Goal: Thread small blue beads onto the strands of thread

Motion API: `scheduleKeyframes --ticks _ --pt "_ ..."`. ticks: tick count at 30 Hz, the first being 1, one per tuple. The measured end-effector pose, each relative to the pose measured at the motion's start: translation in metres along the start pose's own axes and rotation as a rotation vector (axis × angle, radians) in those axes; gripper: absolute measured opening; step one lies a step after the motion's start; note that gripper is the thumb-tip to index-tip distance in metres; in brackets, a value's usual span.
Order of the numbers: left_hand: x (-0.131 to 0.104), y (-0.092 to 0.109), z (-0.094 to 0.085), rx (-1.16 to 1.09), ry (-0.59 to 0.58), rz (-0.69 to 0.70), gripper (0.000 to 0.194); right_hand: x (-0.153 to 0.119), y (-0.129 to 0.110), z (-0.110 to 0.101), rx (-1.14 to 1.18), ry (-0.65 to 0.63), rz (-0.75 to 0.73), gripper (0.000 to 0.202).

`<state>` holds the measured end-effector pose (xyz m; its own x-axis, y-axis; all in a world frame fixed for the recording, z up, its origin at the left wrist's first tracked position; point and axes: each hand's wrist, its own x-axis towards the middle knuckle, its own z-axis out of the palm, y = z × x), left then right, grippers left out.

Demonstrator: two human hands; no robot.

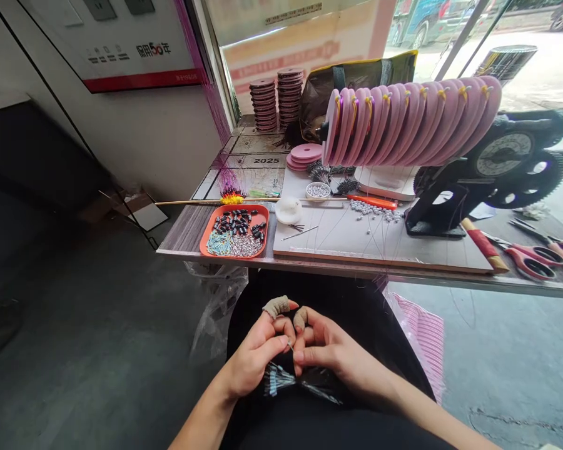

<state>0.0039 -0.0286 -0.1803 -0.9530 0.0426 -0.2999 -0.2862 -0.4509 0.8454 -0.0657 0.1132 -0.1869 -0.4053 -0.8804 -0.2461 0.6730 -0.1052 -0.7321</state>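
Note:
My left hand (258, 350) is closed in a pinch above my lap, with a thin, pale, wire-like piece (289, 345) showing at its thumb tip. Beside it, my right hand (326, 344) has thumb and fingers pressed together near the same piece; what they grip is mostly hidden. Beige finger covers (276, 305) wrap one finger on each hand. Just below the hands, a bundle of thin wires with light-blue sleeves (276, 380) lies on the dark clothing over my lap.
Ahead, an orange tray (235, 254) holds small black, blue and silver parts on the table (182, 240). A black winding machine (434, 215) carries a row of pink spools (403, 122). Scissors (530, 259), an orange-handled tool (373, 201) and loose grey beads (375, 211) lie nearby.

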Motion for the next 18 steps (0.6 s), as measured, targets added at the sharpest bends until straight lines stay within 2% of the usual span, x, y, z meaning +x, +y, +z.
scheduleKeyframes --ticks 8,18 --pt "-0.0024 0.0033 0.0005 0.078 -0.026 0.011 0.028 0.0015 0.0022 -0.0005 0.019 0.012 0.022 0.029" --pt "-0.0028 0.0058 -0.0029 0.197 -0.092 0.016 0.033 0.0005 0.003 -0.0021 0.056 0.001 0.047 0.032"
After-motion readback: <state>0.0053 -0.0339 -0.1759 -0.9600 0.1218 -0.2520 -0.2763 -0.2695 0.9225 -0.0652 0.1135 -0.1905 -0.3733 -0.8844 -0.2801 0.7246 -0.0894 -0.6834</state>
